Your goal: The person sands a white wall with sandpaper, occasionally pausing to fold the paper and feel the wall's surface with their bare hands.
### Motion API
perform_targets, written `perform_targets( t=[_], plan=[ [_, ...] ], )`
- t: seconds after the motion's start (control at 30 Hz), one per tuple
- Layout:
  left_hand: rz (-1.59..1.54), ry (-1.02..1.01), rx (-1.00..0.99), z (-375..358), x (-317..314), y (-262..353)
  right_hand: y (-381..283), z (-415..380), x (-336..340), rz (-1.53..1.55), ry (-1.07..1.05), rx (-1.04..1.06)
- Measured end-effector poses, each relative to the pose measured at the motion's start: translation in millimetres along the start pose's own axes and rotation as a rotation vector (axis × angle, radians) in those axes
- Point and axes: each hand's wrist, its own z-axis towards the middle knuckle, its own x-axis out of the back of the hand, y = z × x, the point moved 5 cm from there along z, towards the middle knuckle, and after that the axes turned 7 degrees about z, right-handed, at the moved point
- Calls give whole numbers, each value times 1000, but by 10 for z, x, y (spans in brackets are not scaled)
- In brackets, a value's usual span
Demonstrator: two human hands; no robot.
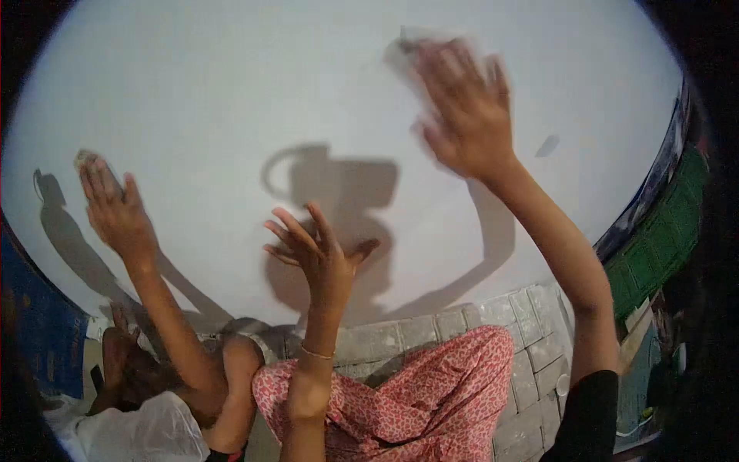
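Note:
In the middle, my left hand [312,250] is raised in front of the white wall [215,85] with its fingers spread and nothing in it. A thin bracelet [317,354] circles that wrist. Higher up on the right, my right hand [466,115] lies flat towards the wall, blurred by motion. A small grey flat piece [408,40] shows at its fingertips, pressed between them and the wall; its kind is too blurred to tell. Shadows of my head and both arms fall on the wall.
At the left, another person's hand [115,208] rests on the wall with a small pale piece [83,158] under its fingertips. My patterned pink trousers [431,393] are over grey paving [531,369]. A green textured strip [654,239] borders the right, a blue panel [46,323] the left.

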Motion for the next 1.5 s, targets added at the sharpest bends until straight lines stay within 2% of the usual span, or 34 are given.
perform_targets(
  t=[0.03, 0.07, 0.13, 0.17, 0.2, 0.27, 0.3, 0.33, 0.4, 0.43, 0.47, 0.53, 0.57, 0.6, 0.67, 0.73, 0.77, 0.8, 0.87, 1.0, 1.03, 1.07, 1.13, 1.17, 1.2, 1.27, 1.33, 1.37, 1.4, 1.47, 1.5],
  plan=[
    [-3, -9, 16, -15, 2, 7, 91, 29, 62, -108, 202, -203],
    [-11, -2, 16, -17, 8, 10, -29, 15, 47, -101, 193, -194],
    [-9, 10, -11, -9, 18, 11, -378, -89, -211, 205, -215, 11],
    [-25, -2, 1, -14, 7, 3, -556, -216, -321, 355, -181, 381],
    [-43, -14, 10, 4, -10, -12, -531, -155, -283, 347, -170, 362],
    [-22, -20, -9, 28, -19, -31, -364, 1, -157, 120, -73, 119],
    [-5, -27, 8, -12, -15, -17, -269, 73, -83, -26, 83, -89],
    [-15, -28, 21, -49, -1, 5, -390, 85, -117, -27, 74, -75],
    [59, -62, 12, -1, 14, -2, -667, 78, -326, 250, -5, -53],
    [61, -63, -5, -16, 8, -1, -899, 83, -408, 274, -61, 288],
    [29, -37, -5, -29, -15, -24, -787, 76, -436, 267, -54, 271],
    [-8, -21, -23, 12, -30, -64, -382, 164, -240, 260, 111, 104],
    [-17, -30, -19, 16, -32, -71, -84, 246, -39, 29, 248, -192],
    [-32, -36, 4, -22, -29, -54, -102, 200, -49, 31, 225, -175],
    [78, -68, 5, 17, -22, -33, -11, 69, -17, 72, 414, -363],
    [-4, -46, 61, 5, 29, -6, -325, -195, -189, 341, -86, 156],
    [-10, -46, 51, 11, 8, 5, -342, -309, -216, 244, -119, 372],
    [-30, -9, 25, 11, 4, -7, -184, -377, -189, 237, -122, 364],
    [-60, 16, 26, -50, -29, -32, 371, -363, 65, 18, 124, -317],
    [57, 35, 12, -24, -60, -47, 90, -657, -128, 123, -13, -139],
    [66, 35, 9, -26, -53, -38, -63, -753, -202, 214, -180, 182],
    [66, 39, 2, -18, -48, -31, 53, -809, -180, 209, -175, 178],
    [70, 60, -9, -2, -19, -20, 367, -769, -76, 123, -150, 45],
    [68, 61, -8, 4, 1, 14, 620, -788, 6, 38, 74, -212],
    [77, 80, 4, 67, 56, 71, 690, -776, 151, 81, 376, -420],
    [98, 124, 17, 300, 191, 170, 445, -832, 91, 119, 263, -375],
    [105, 173, -101, 619, 341, 303, 118, -1008, -127, 222, -226, 249],
    [118, 179, -102, 809, 402, 341, 148, -1017, -138, 135, -154, 433],
    [177, 235, -152, 995, 480, 410, 223, -973, -116, 140, -143, 431],
    [237, 283, -189, 1130, 513, 468, 665, -849, 61, -14, 69, -250],
    [198, 340, -202, 1147, 538, 488, 723, -813, 139, 111, 372, -438]
  ],
)
